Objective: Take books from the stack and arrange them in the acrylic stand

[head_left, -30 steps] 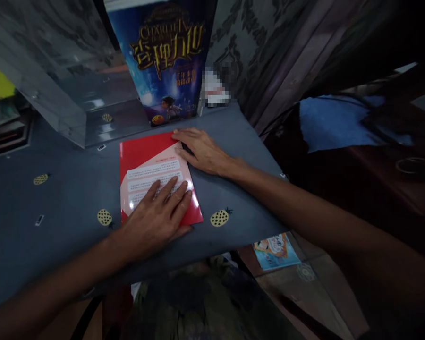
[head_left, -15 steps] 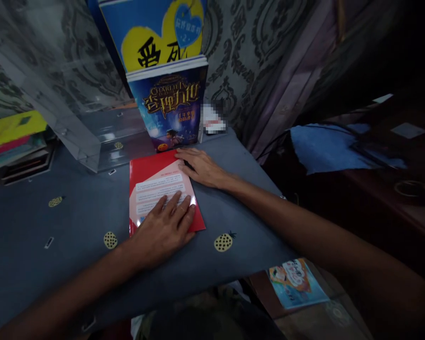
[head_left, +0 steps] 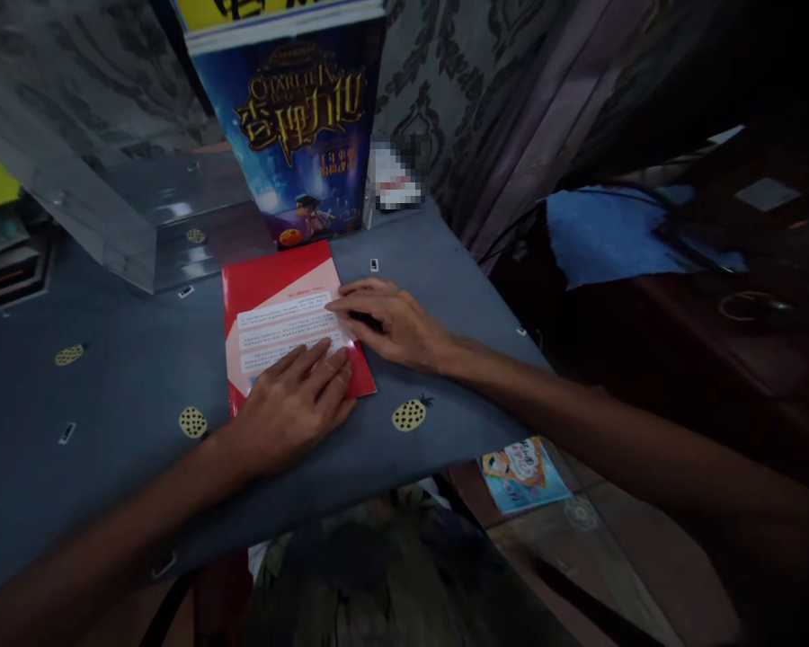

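Observation:
A thin red book [head_left: 270,279] with pale text panels lies flat on the blue-grey tablecloth [head_left: 141,377]. Across its lower part rests my left hand [head_left: 293,404], palm down with the fingers stretched out. My right hand [head_left: 395,323] is at the book's right edge, its fingers extended and apart, the tips over the text panels. Whether those tips press on the cover I cannot tell. Just behind the red book stands a dark blue book [head_left: 297,144] with gold lettering, upright and in front of a taller yellow one [head_left: 202,11].
To the left of the standing books is a clear plastic stand [head_left: 128,225]. Further left lies a stack of books [head_left: 4,243]. A pixelated white item [head_left: 395,175] sits behind on the right. Below the table's edge is a blue booklet [head_left: 526,476].
My right hand has come from the red book's top right corner down toward me, onto its right side. My left hand stays on the book. The view has tilted downward.

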A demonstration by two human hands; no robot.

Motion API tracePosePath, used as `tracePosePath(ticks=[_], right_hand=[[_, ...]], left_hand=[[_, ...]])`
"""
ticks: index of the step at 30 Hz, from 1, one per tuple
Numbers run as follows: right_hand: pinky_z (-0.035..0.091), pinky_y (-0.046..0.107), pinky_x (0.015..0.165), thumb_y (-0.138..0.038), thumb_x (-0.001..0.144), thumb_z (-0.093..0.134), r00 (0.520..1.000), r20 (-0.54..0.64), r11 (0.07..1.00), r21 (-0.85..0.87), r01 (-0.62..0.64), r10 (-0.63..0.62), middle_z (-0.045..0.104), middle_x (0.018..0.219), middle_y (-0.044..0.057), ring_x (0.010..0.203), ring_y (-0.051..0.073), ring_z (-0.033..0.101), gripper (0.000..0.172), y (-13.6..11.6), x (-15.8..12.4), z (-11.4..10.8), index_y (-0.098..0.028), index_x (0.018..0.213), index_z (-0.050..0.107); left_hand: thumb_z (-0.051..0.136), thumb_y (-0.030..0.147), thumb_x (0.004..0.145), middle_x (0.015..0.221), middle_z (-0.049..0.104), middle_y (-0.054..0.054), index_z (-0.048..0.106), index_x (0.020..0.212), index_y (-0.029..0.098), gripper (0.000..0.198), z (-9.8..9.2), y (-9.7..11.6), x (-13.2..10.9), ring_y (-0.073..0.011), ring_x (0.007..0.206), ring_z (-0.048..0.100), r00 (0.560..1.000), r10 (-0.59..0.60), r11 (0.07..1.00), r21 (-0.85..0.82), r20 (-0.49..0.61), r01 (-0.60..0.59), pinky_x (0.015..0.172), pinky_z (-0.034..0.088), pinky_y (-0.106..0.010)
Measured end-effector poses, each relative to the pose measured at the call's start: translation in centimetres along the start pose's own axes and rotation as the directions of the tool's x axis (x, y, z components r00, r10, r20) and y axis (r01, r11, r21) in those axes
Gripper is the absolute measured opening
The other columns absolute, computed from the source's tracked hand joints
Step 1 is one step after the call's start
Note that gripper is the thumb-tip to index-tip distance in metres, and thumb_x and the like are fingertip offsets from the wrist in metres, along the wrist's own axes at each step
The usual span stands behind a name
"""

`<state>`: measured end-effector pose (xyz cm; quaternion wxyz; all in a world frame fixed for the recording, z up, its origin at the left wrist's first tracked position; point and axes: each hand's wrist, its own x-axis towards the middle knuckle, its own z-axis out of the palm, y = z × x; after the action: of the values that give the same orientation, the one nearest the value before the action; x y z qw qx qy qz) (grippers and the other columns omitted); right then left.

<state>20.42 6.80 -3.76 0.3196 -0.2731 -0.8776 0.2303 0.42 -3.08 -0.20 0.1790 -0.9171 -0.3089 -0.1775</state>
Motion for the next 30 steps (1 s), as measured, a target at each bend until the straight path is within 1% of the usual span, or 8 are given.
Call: tracePosePath(ticks=[3, 5, 9, 12, 18, 23, 30], right_hand=[[0.056, 0.038, 0.093, -0.021, 0.101, 0.051, 0.998, -0.027, 0.987, 0.152, -0.049, 0.053, 0.075, 0.113, 0.009, 0.108, 0.021, 0.068, 0.029, -1.7, -2.1, -0.6, -0.02, 0.123, 0.07], [0.057, 0.034, 0.087, -0.022, 0.101, 0.051, 0.996, -0.015, 0.969, 0.232, -0.084, 0.09, 0.075, 0.105, 0.007, 0.1, 0.019, 0.07, 0.028, -2.6, -3.2, -1.0, -0.021, 0.121, 0.071], [0.056, 0.033, 0.086, -0.02, 0.1, 0.054, 0.993, 0.005, 0.941, 0.318, -0.116, 0.12, 0.076, 0.098, 0.006, 0.097, 0.018, 0.07, 0.027, -3.5, -4.5, -1.6, -0.021, 0.12, 0.072], [0.055, 0.032, 0.085, -0.02, 0.1, 0.054, 0.993, 0.013, 0.932, 0.344, -0.116, 0.119, 0.076, 0.098, 0.005, 0.096, 0.018, 0.07, 0.027, -3.7, -4.7, -1.8, -0.021, 0.12, 0.072], [0.055, 0.031, 0.083, -0.021, 0.1, 0.054, 0.991, 0.032, 0.922, 0.364, -0.135, 0.132, 0.075, 0.101, 0.005, 0.093, 0.017, 0.07, 0.027, -3.7, -4.6, -1.8, -0.021, 0.119, 0.073], [0.056, 0.031, 0.084, -0.02, 0.1, 0.054, 0.992, 0.023, 0.922, 0.367, -0.121, 0.121, 0.075, 0.099, 0.005, 0.093, 0.017, 0.07, 0.026, -3.7, -4.6, -1.8, -0.02, 0.119, 0.073], [0.057, 0.033, 0.084, -0.023, 0.101, 0.053, 0.993, 0.021, 0.931, 0.346, -0.115, 0.115, 0.076, 0.099, 0.006, 0.093, 0.018, 0.07, 0.026, -3.8, -4.7, -1.9, -0.02, 0.12, 0.071]], left_hand=[[0.054, 0.023, 0.1, 0.11, 0.079, -0.013, 0.074, 0.105, 0.007, 0.026, 0.0, 0.0, 0.0, -0.0297, 0.105, 0.075, 1.0, -0.007, 1.0, -0.025, 0.002, 0.007, 0.086, 0.064, -0.041], [0.056, 0.022, 0.099, 0.11, 0.079, -0.014, 0.074, 0.106, 0.007, 0.025, 0.1, 0.1, -0.2, -0.0303, 0.106, 0.074, 1.0, -0.014, 0.999, -0.043, 0.007, 0.015, 0.087, 0.064, -0.042], [0.057, 0.021, 0.098, 0.114, 0.078, -0.013, 0.074, 0.113, 0.011, 0.025, 0.3, 0.2, -0.4, -0.0296, 0.111, 0.073, 0.999, -0.051, 0.996, -0.079, 0.014, 0.052, 0.091, 0.062, -0.043], [0.056, 0.021, 0.099, 0.114, 0.078, -0.013, 0.074, 0.114, 0.011, 0.025, 0.4, 0.3, -0.4, -0.0292, 0.111, 0.073, 0.998, -0.058, 0.994, -0.088, 0.007, 0.058, 0.09, 0.062, -0.043], [0.055, 0.021, 0.099, 0.109, 0.079, -0.012, 0.075, 0.105, 0.01, 0.024, 0.0, 0.2, 0.1, -0.0278, 0.104, 0.075, 1.0, -0.019, 0.999, -0.044, -0.015, 0.018, 0.086, 0.064, -0.04], [0.055, 0.019, 0.099, 0.11, 0.079, -0.013, 0.075, 0.106, 0.008, 0.024, -0.1, 0.1, 0.2, -0.0294, 0.104, 0.075, 1.0, -0.016, 0.998, -0.053, -0.013, 0.016, 0.085, 0.065, -0.042], [0.052, 0.018, 0.1, 0.112, 0.079, -0.012, 0.075, 0.111, 0.012, 0.026, 0.1, 0.1, -0.1, -0.0287, 0.109, 0.074, 0.999, -0.038, 0.996, -0.081, 0.026, 0.04, 0.089, 0.065, -0.042]])
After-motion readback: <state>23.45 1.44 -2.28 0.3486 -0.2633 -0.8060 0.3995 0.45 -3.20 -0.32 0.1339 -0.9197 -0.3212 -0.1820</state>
